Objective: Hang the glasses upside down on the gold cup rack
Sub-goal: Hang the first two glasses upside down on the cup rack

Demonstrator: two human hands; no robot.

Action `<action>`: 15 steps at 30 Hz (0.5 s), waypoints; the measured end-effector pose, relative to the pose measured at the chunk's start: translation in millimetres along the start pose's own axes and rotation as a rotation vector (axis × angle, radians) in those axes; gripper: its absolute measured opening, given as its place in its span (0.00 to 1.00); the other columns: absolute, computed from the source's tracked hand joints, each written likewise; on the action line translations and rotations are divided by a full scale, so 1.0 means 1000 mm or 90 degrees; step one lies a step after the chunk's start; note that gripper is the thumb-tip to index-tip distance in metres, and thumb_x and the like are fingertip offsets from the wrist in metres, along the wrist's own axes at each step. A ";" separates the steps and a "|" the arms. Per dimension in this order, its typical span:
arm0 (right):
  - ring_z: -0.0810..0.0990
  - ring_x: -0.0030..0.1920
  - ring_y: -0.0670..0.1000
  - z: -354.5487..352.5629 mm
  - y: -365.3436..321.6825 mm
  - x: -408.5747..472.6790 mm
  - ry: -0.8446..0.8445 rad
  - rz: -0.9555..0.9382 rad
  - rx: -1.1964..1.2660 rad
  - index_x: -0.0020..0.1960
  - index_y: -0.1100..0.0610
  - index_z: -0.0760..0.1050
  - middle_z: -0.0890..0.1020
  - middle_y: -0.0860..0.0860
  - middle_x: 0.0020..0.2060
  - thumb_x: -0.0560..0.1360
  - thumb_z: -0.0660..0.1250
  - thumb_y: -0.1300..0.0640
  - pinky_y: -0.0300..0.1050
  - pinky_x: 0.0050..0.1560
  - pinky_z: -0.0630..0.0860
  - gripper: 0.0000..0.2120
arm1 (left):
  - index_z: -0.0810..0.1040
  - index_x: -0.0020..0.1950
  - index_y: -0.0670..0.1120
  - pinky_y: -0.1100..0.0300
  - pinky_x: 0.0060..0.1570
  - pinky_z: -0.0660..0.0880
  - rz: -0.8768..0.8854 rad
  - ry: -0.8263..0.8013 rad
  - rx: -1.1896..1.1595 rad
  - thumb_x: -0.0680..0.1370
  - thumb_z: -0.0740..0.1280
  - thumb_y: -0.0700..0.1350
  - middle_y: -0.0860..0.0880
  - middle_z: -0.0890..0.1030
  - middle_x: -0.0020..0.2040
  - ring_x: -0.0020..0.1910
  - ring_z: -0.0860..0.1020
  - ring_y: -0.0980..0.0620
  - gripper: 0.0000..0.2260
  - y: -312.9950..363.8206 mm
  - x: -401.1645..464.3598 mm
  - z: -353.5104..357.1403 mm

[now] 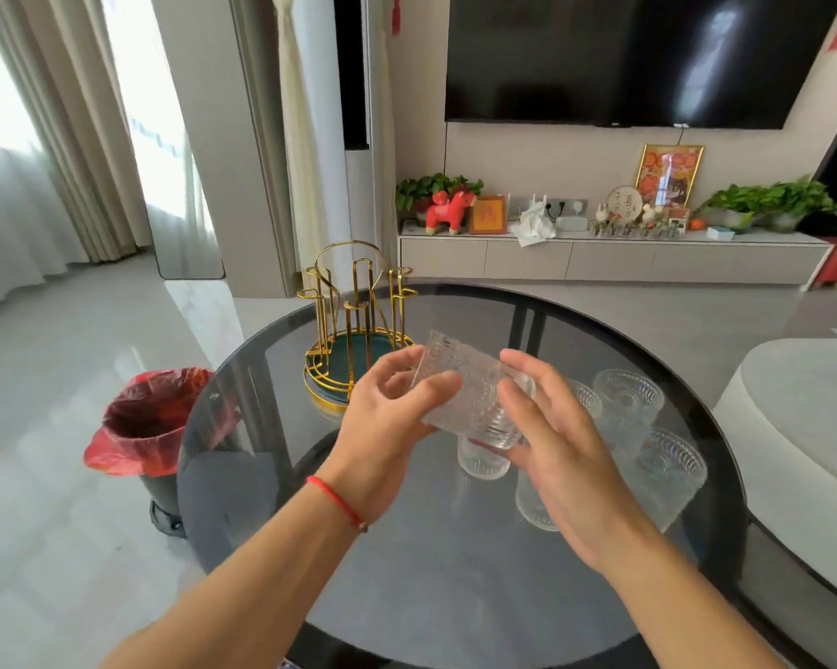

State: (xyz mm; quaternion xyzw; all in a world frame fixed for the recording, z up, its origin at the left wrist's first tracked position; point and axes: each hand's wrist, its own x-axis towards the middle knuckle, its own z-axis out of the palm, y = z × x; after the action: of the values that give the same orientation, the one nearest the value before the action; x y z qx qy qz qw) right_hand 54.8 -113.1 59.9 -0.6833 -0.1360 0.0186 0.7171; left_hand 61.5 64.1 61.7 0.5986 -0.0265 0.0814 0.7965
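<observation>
Head view. Ribbed glass (469, 393) held in mid-air between both hands, tilted, above dark round surface (407, 548). Left hand (387, 417): fingers (438, 383) curled round glass, gripping near its mouth end. Right hand (556, 446): fingers (522, 374) spread, pressed on glass's far side w/ palm toward base; looks like support rather than full grip.

Gold cup rack (358, 325) up-left of left fingers, near but apart; all pegs visible bare, green tray at base. Remaining glasses (629, 403) upright on surface below and right of right fingers, several, partly hidden by hands; exact count unclear.

Progress, est.: none hung yet; 1st glass being turned over. Left: invert, seat on peg, repeat for rest.
</observation>
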 end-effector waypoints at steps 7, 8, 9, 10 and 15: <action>0.89 0.56 0.52 0.017 0.001 0.045 0.098 0.015 0.015 0.66 0.50 0.77 0.90 0.53 0.54 0.65 0.80 0.39 0.60 0.62 0.82 0.34 | 0.80 0.62 0.61 0.58 0.57 0.82 0.051 -0.057 0.197 0.76 0.64 0.69 0.57 0.86 0.58 0.60 0.83 0.55 0.20 -0.012 0.044 -0.040; 0.89 0.55 0.53 0.019 -0.001 0.054 0.113 0.010 0.011 0.65 0.50 0.77 0.89 0.54 0.55 0.63 0.81 0.39 0.60 0.60 0.83 0.35 | 0.81 0.62 0.61 0.59 0.57 0.81 0.038 -0.044 0.205 0.77 0.58 0.70 0.56 0.85 0.58 0.60 0.82 0.55 0.22 -0.017 0.052 -0.047; 0.89 0.55 0.53 0.019 -0.004 0.064 0.126 0.006 0.004 0.65 0.50 0.77 0.88 0.56 0.57 0.63 0.82 0.41 0.59 0.57 0.84 0.34 | 0.81 0.61 0.59 0.58 0.59 0.79 0.033 -0.005 0.258 0.78 0.54 0.69 0.56 0.85 0.58 0.61 0.81 0.54 0.24 -0.025 0.059 -0.055; 0.88 0.55 0.54 0.020 -0.007 0.076 0.139 0.000 -0.006 0.65 0.50 0.77 0.86 0.57 0.59 0.64 0.83 0.44 0.57 0.55 0.85 0.33 | 0.82 0.61 0.56 0.56 0.61 0.76 0.057 0.044 0.365 0.78 0.52 0.67 0.54 0.83 0.60 0.63 0.79 0.53 0.25 -0.034 0.065 -0.063; 0.85 0.61 0.55 0.011 -0.026 0.155 0.233 -0.033 -0.081 0.68 0.47 0.76 0.82 0.56 0.65 0.69 0.82 0.52 0.54 0.56 0.84 0.29 | 0.78 0.69 0.54 0.46 0.69 0.69 0.067 0.075 0.877 0.77 0.66 0.58 0.49 0.70 0.75 0.74 0.65 0.46 0.21 -0.073 0.085 -0.087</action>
State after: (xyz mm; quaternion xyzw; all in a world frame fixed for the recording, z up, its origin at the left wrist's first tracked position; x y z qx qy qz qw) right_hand 197.3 -71.4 112.5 -0.7154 -0.0217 -0.1328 0.6856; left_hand 152.2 136.3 -20.5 0.9605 0.0459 0.1505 0.2297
